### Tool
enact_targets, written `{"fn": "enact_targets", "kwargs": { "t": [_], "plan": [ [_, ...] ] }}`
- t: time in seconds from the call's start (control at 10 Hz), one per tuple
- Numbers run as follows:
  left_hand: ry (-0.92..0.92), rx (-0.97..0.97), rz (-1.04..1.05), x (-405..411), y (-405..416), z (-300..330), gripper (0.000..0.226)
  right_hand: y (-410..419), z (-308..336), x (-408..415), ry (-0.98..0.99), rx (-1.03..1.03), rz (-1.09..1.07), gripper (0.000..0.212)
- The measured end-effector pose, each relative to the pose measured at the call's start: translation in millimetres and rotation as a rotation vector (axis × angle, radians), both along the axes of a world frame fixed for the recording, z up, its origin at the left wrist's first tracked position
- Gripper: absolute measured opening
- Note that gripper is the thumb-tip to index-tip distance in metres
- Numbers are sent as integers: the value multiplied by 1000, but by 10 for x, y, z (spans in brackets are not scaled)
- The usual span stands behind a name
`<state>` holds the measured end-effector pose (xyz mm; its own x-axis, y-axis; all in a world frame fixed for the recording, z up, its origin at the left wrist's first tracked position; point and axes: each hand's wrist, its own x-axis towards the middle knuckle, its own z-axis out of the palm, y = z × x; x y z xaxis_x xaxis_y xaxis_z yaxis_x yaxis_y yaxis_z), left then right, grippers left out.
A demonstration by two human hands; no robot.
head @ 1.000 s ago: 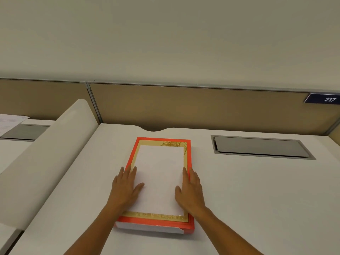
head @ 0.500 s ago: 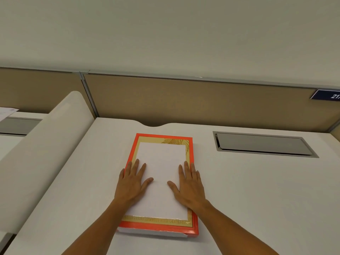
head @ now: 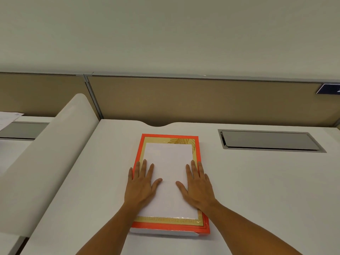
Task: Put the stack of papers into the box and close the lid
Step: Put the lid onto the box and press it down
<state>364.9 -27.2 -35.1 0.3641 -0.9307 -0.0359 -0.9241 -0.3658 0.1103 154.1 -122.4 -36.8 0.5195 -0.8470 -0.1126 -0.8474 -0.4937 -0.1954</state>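
Note:
A flat box [head: 196,140] with an orange rim and a gold frame lies shut on the white desk, long side pointing away from me. A white rectangle [head: 168,161] fills the middle of its top face; I cannot tell whether it is a sheet of paper or part of the lid. My left hand [head: 141,184] rests palm down on the left half of that white area, fingers spread. My right hand [head: 197,188] lies the same way on the right half. Neither hand grips anything.
The white desk [head: 257,190] stretches to both sides of the box. A grey cable hatch [head: 268,141] is set into it at the back right. A curved white divider [head: 55,153] rises on the left, and a tan partition [head: 184,102] runs along the back. A printed sheet [head: 7,118] lies on the neighbouring desk.
Both hands moved from the edges of the white rectangle onto its face and spread their fingers flat. The box has stayed in place.

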Motion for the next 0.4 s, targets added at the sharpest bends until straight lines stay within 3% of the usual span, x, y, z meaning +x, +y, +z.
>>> {"fn": "enact_targets", "kwargs": {
  "t": [0.4],
  "plan": [
    [17,124,35,-167,3,154,81,-59,271,-60,93,139,69,86]
  ]
}}
